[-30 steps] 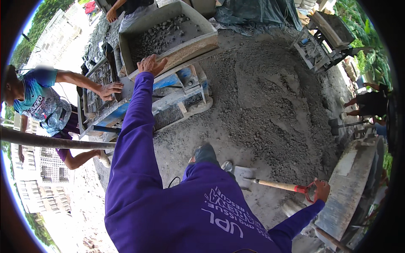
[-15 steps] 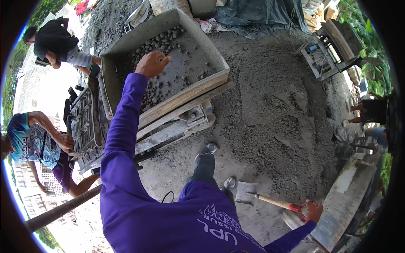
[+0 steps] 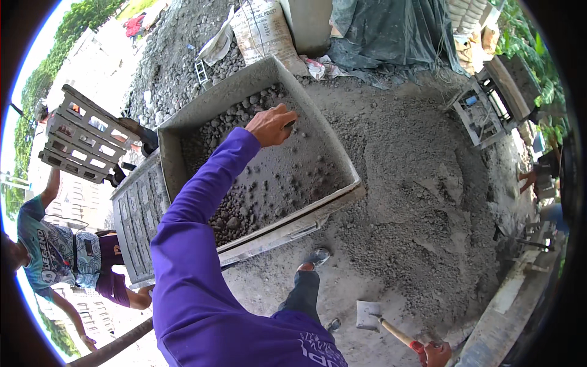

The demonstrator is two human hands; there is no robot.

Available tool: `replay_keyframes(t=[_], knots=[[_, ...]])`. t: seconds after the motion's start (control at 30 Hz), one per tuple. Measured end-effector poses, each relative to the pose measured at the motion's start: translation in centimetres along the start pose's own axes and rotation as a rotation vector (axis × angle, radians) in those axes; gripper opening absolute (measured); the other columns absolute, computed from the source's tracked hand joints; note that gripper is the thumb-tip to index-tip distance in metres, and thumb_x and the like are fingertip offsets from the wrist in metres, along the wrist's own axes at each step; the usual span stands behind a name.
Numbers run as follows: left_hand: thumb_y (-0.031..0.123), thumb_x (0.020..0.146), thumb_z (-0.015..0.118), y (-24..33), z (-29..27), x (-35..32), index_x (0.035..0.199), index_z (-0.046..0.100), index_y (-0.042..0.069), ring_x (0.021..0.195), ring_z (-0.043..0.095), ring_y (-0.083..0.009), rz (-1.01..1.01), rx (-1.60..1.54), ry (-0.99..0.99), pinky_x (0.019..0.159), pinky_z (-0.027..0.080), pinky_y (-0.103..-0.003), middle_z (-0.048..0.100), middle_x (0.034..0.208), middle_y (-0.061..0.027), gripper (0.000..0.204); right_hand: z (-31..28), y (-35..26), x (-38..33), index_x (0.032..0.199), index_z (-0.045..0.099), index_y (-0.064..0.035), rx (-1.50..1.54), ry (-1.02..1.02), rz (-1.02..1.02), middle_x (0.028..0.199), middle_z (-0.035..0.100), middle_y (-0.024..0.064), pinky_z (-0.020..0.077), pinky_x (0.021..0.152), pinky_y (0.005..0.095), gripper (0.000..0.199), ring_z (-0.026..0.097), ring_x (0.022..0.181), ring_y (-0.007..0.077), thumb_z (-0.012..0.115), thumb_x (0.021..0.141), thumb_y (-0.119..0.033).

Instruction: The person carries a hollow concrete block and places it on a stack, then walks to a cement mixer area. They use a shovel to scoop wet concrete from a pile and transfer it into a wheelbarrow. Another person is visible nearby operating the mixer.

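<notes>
Lifted since 0.5 s ago, a slotted frame (image 3: 85, 137) tilts toward 10 o'clock by the raised arm (image 3: 51, 185) of a co-worker (image 3: 61, 260). At 11 o'clock, a grey tray (image 3: 214, 105) of stones (image 3: 247, 110) lies beneath the left hand (image 3: 272, 126), fingers curled; whether they pinch anything, I cannot tell. Toward 5 o'clock, the right hand (image 3: 437, 353) wraps the red grip (image 3: 417, 347) of a shovel (image 3: 396, 331).

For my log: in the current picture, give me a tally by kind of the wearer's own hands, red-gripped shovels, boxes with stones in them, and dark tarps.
Wearer's hands: 2 (left hand, right hand)
Red-gripped shovel: 1
Box with stones: 1
Dark tarp: 1
Total: 5
</notes>
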State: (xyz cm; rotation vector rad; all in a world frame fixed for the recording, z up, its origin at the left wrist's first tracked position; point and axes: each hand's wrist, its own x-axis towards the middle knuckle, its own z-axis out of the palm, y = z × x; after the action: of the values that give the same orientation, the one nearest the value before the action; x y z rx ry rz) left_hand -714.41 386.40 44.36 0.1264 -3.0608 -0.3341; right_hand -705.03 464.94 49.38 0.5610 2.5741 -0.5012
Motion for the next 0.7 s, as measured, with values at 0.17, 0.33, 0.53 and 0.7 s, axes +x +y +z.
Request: replay_keyframes(t=[0.17, 0.33, 0.53, 0.7], knots=[[0.014, 0.077, 0.058, -9.5, -20.4, -3.5, 0.127, 0.049, 0.015, 0.092, 0.057, -0.028, -0.788, 0.612, 0.983, 0.079, 0.048, -0.04, 0.06, 0.1, -0.0168, 0.051, 1.6, 1.5, 0.4, 0.069, 0.057, 0.0007, -0.175, 0.292, -0.246, 0.066, 0.06, 0.0162, 0.045, 0.061, 0.0418, 0.031, 0.057, 0.062, 0.0324, 0.075, 0.054, -0.02], [0.027, 0.079, 0.059, -0.7, -20.9, -3.7, 0.127, 0.05, 0.009, 0.102, 0.057, -0.0315, -0.304, 0.331, 1.08, 0.088, 0.044, -0.043, 0.058, 0.111, -0.0196, 0.051, 0.8, 3.6, -4.7, 0.073, 0.054, 0.001, -0.035, 0.188, -0.179, 0.066, 0.059, 0.016, 0.046, 0.059, 0.038, 0.039, 0.059, 0.062, 0.0258, 0.077, 0.056, -0.026], [0.024, 0.088, 0.058, 23.9, -5.4, -14.5, 0.12, 0.058, 0.011, 0.091, 0.063, -0.0211, 0.026, -0.192, 0.715, 0.066, 0.052, -0.033, 0.059, 0.111, -0.0138, 0.034, -1.3, 15.2, -12.7, 0.073, 0.052, 0.001, -0.024, 0.353, -0.25, 0.054, 0.051, 0.0118, 0.042, 0.048, 0.0345, 0.037, 0.05, 0.047, 0.0188, 0.074, 0.069, -0.028], [0.017, 0.088, 0.057, 37.6, 9.3, -29.0, 0.115, 0.059, 0.005, 0.09, 0.063, -0.0218, -0.036, -0.436, 0.315, 0.07, 0.053, -0.033, 0.061, 0.11, -0.013, 0.03, 3.2, 36.0, -24.8, 0.069, 0.05, -0.0109, 0.83, 0.468, 0.387, 0.052, 0.045, -0.0013, 0.0318, 0.034, 0.0218, 0.03, 0.041, 0.038, 0.0069, 0.064, 0.085, -0.032]])
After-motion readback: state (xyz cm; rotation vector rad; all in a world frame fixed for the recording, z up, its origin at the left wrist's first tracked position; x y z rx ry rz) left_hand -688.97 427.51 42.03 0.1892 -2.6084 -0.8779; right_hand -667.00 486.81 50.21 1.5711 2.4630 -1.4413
